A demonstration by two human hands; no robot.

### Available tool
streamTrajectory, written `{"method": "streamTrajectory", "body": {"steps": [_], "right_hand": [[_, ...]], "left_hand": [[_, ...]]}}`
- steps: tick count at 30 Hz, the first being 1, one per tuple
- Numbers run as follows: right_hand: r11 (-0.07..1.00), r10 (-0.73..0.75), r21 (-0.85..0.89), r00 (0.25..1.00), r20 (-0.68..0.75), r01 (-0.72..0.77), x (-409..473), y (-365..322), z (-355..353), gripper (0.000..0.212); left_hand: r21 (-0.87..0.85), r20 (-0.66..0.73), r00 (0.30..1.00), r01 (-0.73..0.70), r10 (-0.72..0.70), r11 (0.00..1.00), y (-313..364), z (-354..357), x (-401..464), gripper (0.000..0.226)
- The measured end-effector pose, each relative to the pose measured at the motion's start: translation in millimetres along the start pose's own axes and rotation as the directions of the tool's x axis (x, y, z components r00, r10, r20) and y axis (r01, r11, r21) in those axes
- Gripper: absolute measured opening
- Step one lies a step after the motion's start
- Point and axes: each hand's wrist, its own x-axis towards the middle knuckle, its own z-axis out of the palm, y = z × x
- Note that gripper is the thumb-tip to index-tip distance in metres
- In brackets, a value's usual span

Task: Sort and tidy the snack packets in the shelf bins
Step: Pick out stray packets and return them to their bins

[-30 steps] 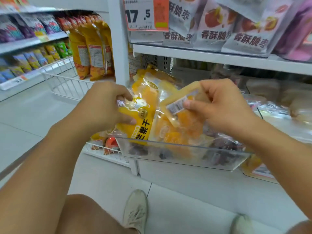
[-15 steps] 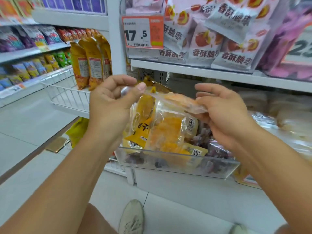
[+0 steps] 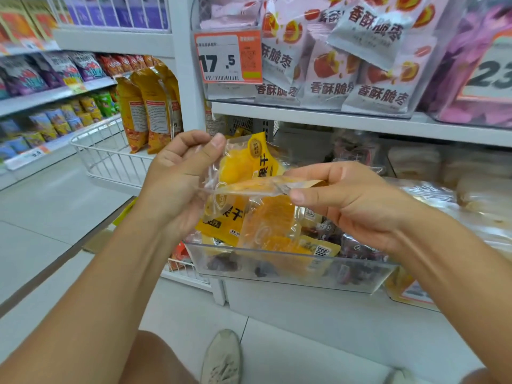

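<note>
Both hands are raised in front of a clear bin (image 3: 291, 268) that stands at the front of a low shelf. The left hand (image 3: 177, 184) holds a yellow packet (image 3: 249, 164) upright above the bin; its thumb and curled fingers pinch the clear upper left corner of this packet. The right hand (image 3: 352, 203) holds a second packet (image 3: 260, 187) flat and edge-on, so it looks like a thin strip lying across the front of the yellow packet. The thumb presses on this strip from below and the index finger lies along its top, so the fingers are clamped on its right end. The left end of the strip reaches to the left hand, but I cannot tell if that hand grips it also.

In the bin, more orange packets (image 3: 277, 231) lean at the left and middle, and dark packets (image 3: 357, 248) lie at the right. On the shelf above, white packets (image 3: 332, 79) with red fruit pictures fill another clear bin, and a price tag (image 3: 228, 56) showing 17.5 hangs at its front. To the left, a white wire basket (image 3: 108, 156) holds tall orange bags (image 3: 149, 106). A shoe (image 3: 221, 358) is on the tiled floor below.
</note>
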Motion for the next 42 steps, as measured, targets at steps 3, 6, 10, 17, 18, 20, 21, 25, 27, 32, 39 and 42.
{"method": "streamTrajectory", "body": {"steps": [3, 6, 10, 17, 18, 20, 21, 25, 27, 32, 39, 42], "right_hand": [[0.997, -0.047, -0.057, 0.996, 0.075, 0.052, -2, -2, 4, 0.059], [0.972, -0.161, -0.199, 0.968, -0.190, 0.123, 4, 3, 9, 0.037], [0.725, -0.499, -0.671, 0.790, -0.357, 0.154, 19, 16, 15, 0.036], [0.890, -0.427, -0.293, 0.863, -0.268, 0.349, 21, 12, 14, 0.007], [0.914, -0.400, -0.194, 0.873, -0.280, 0.357, 19, 13, 15, 0.010], [0.930, -0.365, -0.104, 0.854, -0.372, 0.352, 17, 14, 15, 0.010], [0.933, -0.347, -0.071, 0.832, -0.432, 0.352, 16, 14, 15, 0.014], [0.909, -0.286, 0.077, 0.749, -0.597, 0.409, 19, 13, 20, 0.019], [0.901, -0.263, 0.119, 0.744, -0.614, 0.417, 23, 17, 24, 0.020], [0.951, -0.261, 0.036, 0.858, -0.442, 0.307, 24, 22, 28, 0.045], [0.963, -0.128, 0.162, 0.897, -0.422, 0.213, 26, 26, 36, 0.020], [0.985, -0.163, -0.114, 0.934, -0.319, 0.133, 30, 28, 29, 0.011]], "left_hand": [[-0.033, -0.002, 1.000, -0.002, 0.002, 0.999, 2, -1, 1, 0.018], [0.048, 0.044, 0.998, -0.051, 0.049, 0.998, -1, 1, -1, 0.020], [0.098, 0.181, 0.980, -0.099, 0.080, 0.990, -8, 11, -6, 0.021], [-0.075, 0.218, 0.967, 0.152, -0.133, 0.985, -7, 5, 3, 0.012], [-0.069, 0.217, 0.966, 0.157, -0.139, 0.985, -8, 6, 2, 0.010], [-0.038, 0.235, 0.958, 0.177, -0.164, 0.983, -7, 10, 0, 0.015], [-0.004, 0.242, 0.950, 0.202, -0.196, 0.979, -6, 11, -1, 0.033], [0.266, 0.255, 0.932, 0.188, -0.257, 0.946, -10, 15, -9, 0.080], [0.254, 0.110, 0.971, 0.179, -0.212, 0.950, -17, 18, -10, 0.073], [-0.108, -0.174, 0.979, 0.084, -0.102, 0.991, -19, 8, 9, 0.073], [-0.014, -0.115, 0.985, 0.126, -0.127, 0.992, -36, 29, 3, 0.028], [0.084, -0.163, 0.986, -0.009, 0.023, 0.996, -27, 20, 16, 0.030]]}}
